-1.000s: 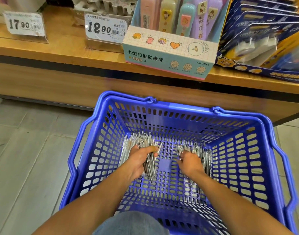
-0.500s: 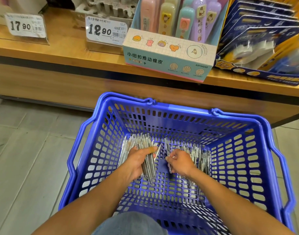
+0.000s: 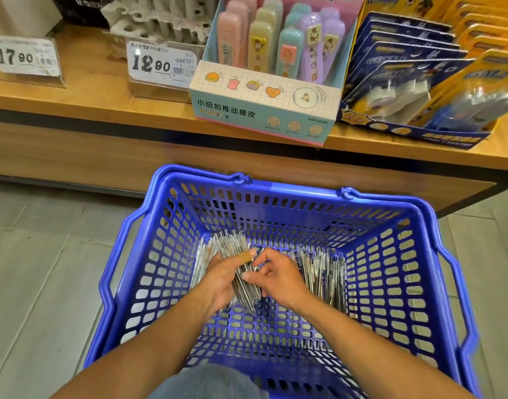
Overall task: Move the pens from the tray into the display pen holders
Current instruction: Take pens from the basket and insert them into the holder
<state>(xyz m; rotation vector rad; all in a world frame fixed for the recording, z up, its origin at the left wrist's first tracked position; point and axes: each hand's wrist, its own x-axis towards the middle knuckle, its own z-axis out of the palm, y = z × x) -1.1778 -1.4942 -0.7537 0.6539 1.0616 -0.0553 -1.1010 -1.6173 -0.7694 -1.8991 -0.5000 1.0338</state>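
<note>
Head view, the only one here. A bundle of pens (image 3: 241, 272) is gripped in the left hand (image 3: 221, 279), fingers curled round it, down inside the blue basket (image 3: 405, 283). The bundle's long axis runs from the far basket wall back toward the person, tips fanned out a bit at the far end. The right hand (image 3: 277, 279) is pressed up against the bundle's right side, with fingertips (image 3: 247, 276) pinching at it, so that grip is closed on the same pens. A second lot, the loose pens (image 3: 323, 273), is left lying just to the right of the right hand, same lengthwise direction, so it's nearer the right hand. No pen holders can be made out on the shelf (image 3: 88, 105), so the lift is probably up and away from here.
</note>
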